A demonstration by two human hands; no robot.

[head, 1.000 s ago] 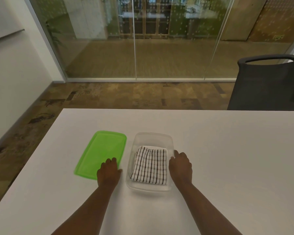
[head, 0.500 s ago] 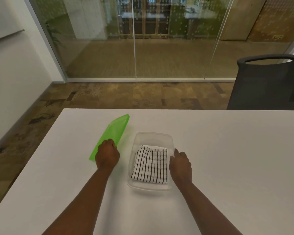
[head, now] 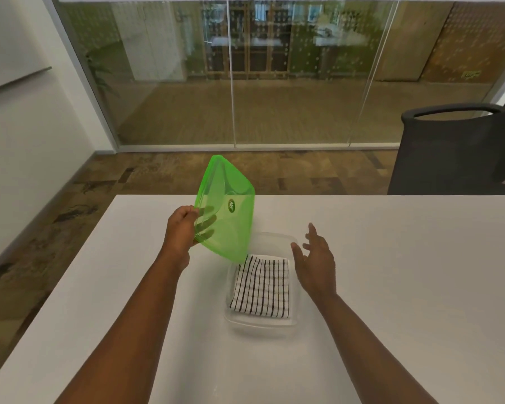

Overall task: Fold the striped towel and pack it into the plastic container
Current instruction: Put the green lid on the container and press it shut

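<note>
The white towel with thin black stripes (head: 261, 288) is folded into a neat square and lies flat inside the clear plastic container (head: 260, 325), a box with round corners that sits open on the white table, a little below the middle of the frame

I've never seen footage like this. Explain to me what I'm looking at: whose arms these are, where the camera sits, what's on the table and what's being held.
There is no machine here. The camera is worn on a person's head and looks forward and down, so the two bare arms reaching in from the bottom are that person's own. On the white table stands a clear plastic container with a folded striped towel lying inside it. The left hand holds a green lid by its edge, tilted in the air above the container's far left corner. The right hand is open and empty beside the container. A dark chair stands behind the table on the right, before a glass wall.
</note>
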